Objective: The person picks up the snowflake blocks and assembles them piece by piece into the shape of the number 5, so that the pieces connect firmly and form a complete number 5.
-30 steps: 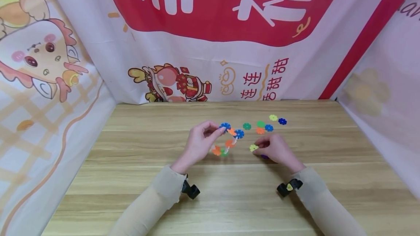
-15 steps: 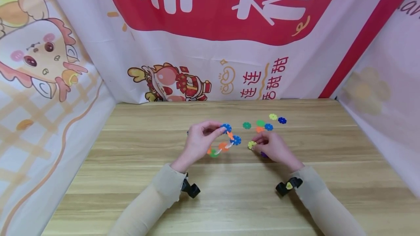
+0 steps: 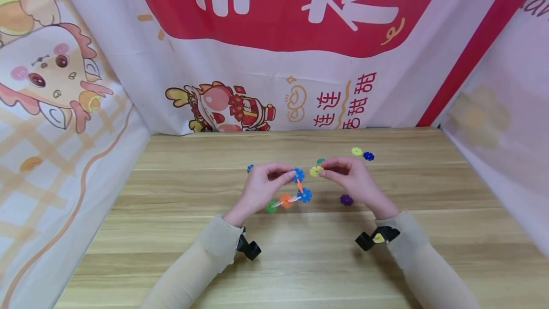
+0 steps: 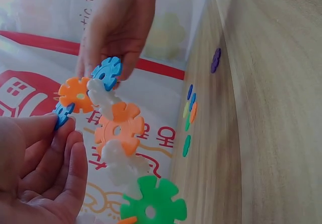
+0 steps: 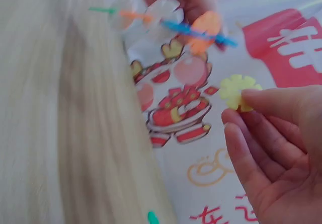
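Observation:
My left hand [image 3: 262,187] pinches a blue snowflake disc [image 3: 298,174] at the end of a linked chain. Below it hang an orange disc [image 4: 78,95], a second blue disc [image 3: 305,195], white discs, another orange disc [image 3: 286,200] and a green disc [image 3: 270,206]. Between thumb and fingers, my right hand [image 3: 362,187] holds a single yellow disc [image 3: 316,171]. That yellow disc is a short gap to the right of the held blue one, not touching it. In the right wrist view the yellow disc [image 5: 239,91] appears face-on.
A purple disc [image 3: 346,200] lies on the wooden table beneath my right hand. Farther back are a yellow disc [image 3: 357,151] and a dark blue disc [image 3: 368,156]. A green disc [image 3: 320,161] shows behind my right fingers. Printed cloth [image 3: 274,85] hangs behind the table.
My right hand has risen and moved left with the yellow disc, nearing the blue one. The chain's lower end has swung left and down. The purple disc is uncovered; several back discs are hidden.

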The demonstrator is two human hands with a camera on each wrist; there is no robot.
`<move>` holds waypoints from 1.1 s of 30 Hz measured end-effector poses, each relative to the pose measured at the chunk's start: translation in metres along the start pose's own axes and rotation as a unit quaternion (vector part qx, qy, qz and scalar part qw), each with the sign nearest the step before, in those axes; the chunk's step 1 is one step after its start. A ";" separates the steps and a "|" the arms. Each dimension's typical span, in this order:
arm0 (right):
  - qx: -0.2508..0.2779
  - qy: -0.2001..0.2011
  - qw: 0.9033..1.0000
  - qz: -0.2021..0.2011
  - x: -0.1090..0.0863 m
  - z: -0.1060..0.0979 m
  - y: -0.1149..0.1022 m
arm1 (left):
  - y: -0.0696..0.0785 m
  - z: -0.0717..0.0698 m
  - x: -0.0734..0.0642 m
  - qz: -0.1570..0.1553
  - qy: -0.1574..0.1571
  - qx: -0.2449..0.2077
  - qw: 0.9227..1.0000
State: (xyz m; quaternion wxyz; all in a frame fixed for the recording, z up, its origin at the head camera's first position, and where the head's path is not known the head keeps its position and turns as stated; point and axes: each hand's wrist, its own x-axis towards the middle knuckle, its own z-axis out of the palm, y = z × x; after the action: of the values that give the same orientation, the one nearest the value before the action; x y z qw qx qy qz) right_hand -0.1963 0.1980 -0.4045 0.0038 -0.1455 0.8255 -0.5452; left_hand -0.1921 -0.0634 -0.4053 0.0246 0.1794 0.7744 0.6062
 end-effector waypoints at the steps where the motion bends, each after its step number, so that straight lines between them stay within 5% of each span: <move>1: 0.006 -0.001 1.000 -0.011 0.000 0.001 -0.003 | 0.000 0.000 0.000 0.000 -0.003 0.001 1.000; 12: 0.033 -0.026 0.997 -0.065 0.004 0.008 -0.012 | -0.001 0.001 0.001 0.006 -0.022 0.011 1.000; 24: 0.039 -0.071 0.995 -0.052 0.006 0.005 -0.011 | -0.001 -0.001 -0.001 0.006 -0.042 0.024 0.999; 33: 0.036 -0.122 0.988 -0.092 0.009 0.002 -0.013 | 0.000 -0.002 -0.001 0.005 -0.063 0.043 0.997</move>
State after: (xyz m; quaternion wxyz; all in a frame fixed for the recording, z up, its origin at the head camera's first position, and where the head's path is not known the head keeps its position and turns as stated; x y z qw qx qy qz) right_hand -0.2018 0.1895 -0.3919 0.0594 -0.2858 0.7821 -0.5506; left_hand -0.1917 -0.0654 -0.4055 0.0624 0.2220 0.7960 0.5596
